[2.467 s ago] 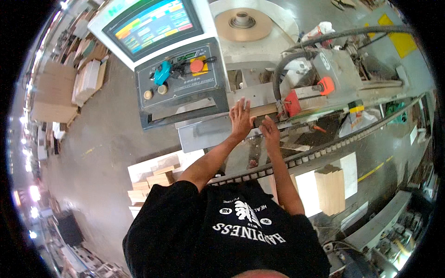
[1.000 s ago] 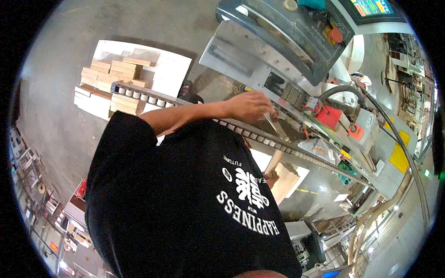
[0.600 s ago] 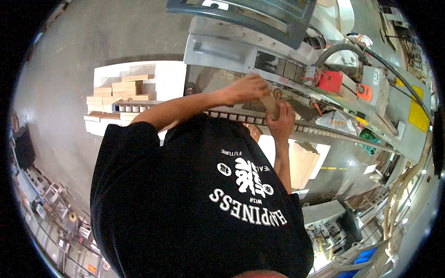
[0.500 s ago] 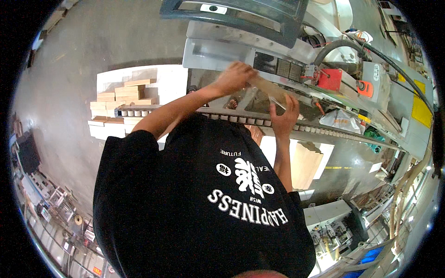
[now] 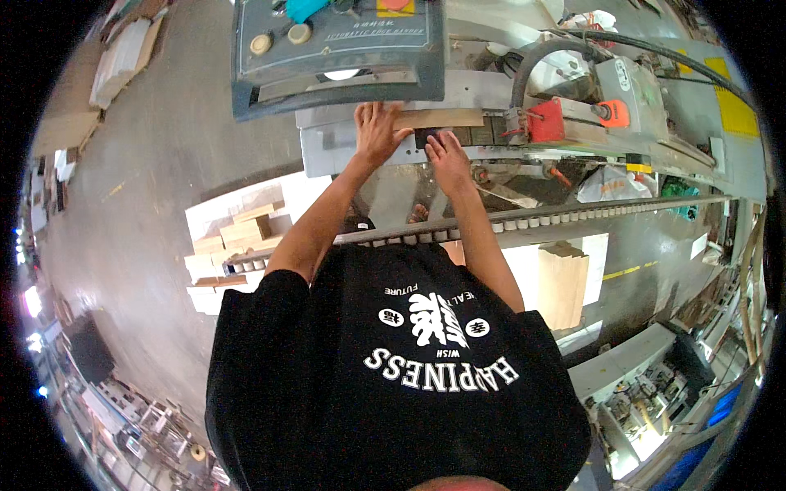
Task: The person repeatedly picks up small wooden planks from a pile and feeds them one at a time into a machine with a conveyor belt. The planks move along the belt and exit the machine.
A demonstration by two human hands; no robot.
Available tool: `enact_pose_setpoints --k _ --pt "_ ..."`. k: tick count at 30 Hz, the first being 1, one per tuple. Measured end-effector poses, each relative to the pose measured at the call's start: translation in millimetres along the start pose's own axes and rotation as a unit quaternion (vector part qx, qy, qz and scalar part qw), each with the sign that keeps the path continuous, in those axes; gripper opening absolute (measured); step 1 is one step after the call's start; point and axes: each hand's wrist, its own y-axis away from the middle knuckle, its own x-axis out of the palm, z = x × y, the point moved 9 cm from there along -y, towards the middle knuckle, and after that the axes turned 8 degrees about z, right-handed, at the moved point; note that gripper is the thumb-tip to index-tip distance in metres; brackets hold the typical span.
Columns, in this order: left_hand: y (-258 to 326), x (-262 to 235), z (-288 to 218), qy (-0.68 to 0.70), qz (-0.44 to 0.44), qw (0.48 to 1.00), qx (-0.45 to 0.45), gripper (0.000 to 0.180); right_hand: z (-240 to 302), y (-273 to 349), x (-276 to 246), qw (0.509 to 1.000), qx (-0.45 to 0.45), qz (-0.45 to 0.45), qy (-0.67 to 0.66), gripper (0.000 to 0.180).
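Note:
A narrow wooden board (image 5: 449,118) lies along the grey machine bed (image 5: 327,147), below a dark control panel (image 5: 340,61). My left hand (image 5: 378,132) is spread at the board's left end, its fingertips touching the board or the bed beside it. Just right of it, my right hand (image 5: 449,159) rests its extended fingers on the dark pad (image 5: 423,135) at the board's near edge. Neither hand is wrapped around the board. The far left tip of the board is partly hidden by my left fingers.
A roller rail (image 5: 524,222) runs across in front of my body. Stacked wooden boards (image 5: 246,233) stand at the left, and more wooden pieces (image 5: 563,286) lie at the right. A red block (image 5: 557,120) and a thick black hose (image 5: 524,74) sit along the machine.
Both hands have moved forward to the machine bed. The board, held tilted in the air between them before, now lies flat along the bed. My left fingers have spread out.

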Motion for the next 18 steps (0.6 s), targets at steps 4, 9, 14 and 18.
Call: enact_pose_setpoints --k 4,9,14,18 --pt "23.7 -0.1 34.9 -0.026 -0.014 0.999 -0.012 0.072 8.3 -2.7 33.3 0.998 0.043 -0.032 -0.036 0.076" --pt "37.9 -5.5 68.4 -0.062 0.01 0.997 -0.045 0.074 3.4 -1.6 18.0 0.999 0.02 -0.044 0.004 0.086" --pt "35.5 5.6 72.4 -0.078 0.041 0.995 -0.05 0.092 2.8 -8.0 6.7 0.99 0.006 -0.084 -0.114 0.09" --pt "16.1 19.3 30.2 -0.057 0.043 0.997 -0.017 0.086 25.8 -0.9 -21.5 0.996 -0.052 -0.067 0.033 0.078"
